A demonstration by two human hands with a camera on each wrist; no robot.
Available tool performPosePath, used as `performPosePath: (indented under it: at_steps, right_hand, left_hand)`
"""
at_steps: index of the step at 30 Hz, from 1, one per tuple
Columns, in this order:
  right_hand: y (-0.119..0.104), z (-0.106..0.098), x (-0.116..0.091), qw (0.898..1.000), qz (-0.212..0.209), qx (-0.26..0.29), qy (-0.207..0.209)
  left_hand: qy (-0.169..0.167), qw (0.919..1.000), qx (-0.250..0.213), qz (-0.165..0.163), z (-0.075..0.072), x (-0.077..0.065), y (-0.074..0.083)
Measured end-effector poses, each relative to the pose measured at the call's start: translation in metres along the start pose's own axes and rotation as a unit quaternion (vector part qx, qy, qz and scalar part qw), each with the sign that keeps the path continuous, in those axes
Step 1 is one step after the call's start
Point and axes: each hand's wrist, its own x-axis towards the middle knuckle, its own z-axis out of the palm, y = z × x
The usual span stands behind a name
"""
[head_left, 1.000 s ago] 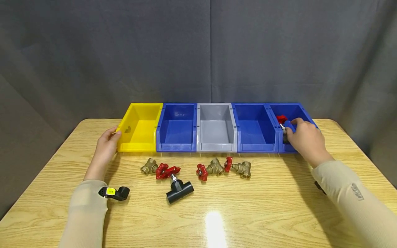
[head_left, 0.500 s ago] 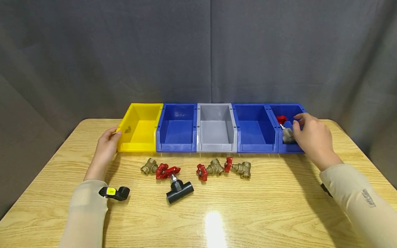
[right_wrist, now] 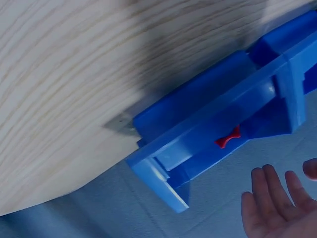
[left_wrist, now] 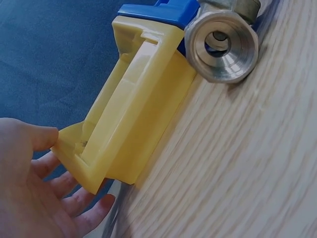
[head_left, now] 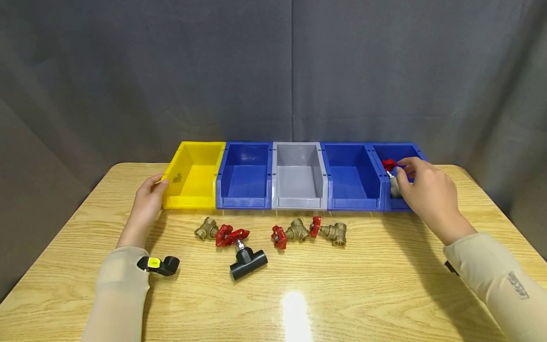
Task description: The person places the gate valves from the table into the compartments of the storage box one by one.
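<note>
My left hand pinches the near left rim of the yellow bin, thumb on the edge and fingers along the outer wall. The left wrist view shows the same grip on the yellow bin. Over the rightmost blue bin hovers my right hand, holding nothing. In the right wrist view its fingers are extended and apart from that bin. Inside the bin lies a valve with a red handwheel and greyish body, partly hidden behind the hand.
Between the end bins stand a blue bin, a grey bin and another blue bin. In front lie brass valves with red handwheels, and a black tee valve.
My right hand has let go of a blue-handled part in the rightmost bin, drawn back to the right, then shifted slightly left over it. The left hand keeps its grip.
</note>
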Motion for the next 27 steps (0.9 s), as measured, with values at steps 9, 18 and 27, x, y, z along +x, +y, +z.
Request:
performPosePath:
  at_steps: [9, 18, 27]
  right_hand:
    - [-0.018, -0.004, -0.005, 1.000, -0.011, -0.002, -0.012]
    - [-0.034, -0.007, -0.015, 0.997, -0.074, 0.006, 0.014]
    - [-0.061, -0.001, -0.032, 0.992, -0.123, 0.007, -0.006]
  left_hand:
    - [-0.001, 0.9999, 0.003, 0.010, -0.004, -0.001, -0.001]
    - [-0.001, 0.9999, 0.004, 0.013, -0.001, 0.000, 0.000]
    - [0.003, 0.9999, 0.009, 0.009, -0.001, 0.000, -0.001]
